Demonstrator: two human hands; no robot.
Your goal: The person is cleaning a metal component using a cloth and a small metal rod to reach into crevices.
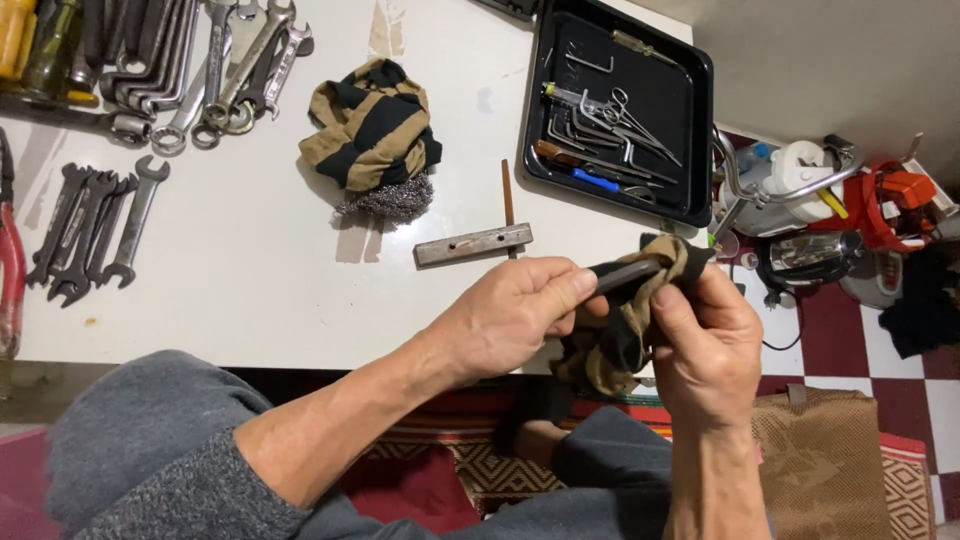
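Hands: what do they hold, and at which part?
Left hand pinches a dark metal rod at its bare end; right hand wraps a striped rag around the other.

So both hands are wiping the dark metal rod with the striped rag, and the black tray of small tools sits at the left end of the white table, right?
Not quite. The left hand and right hand do hold the dark metal rod in the striped rag, but the head view shows the black tray at the right end of the white table. The wrenches lie at the left end.
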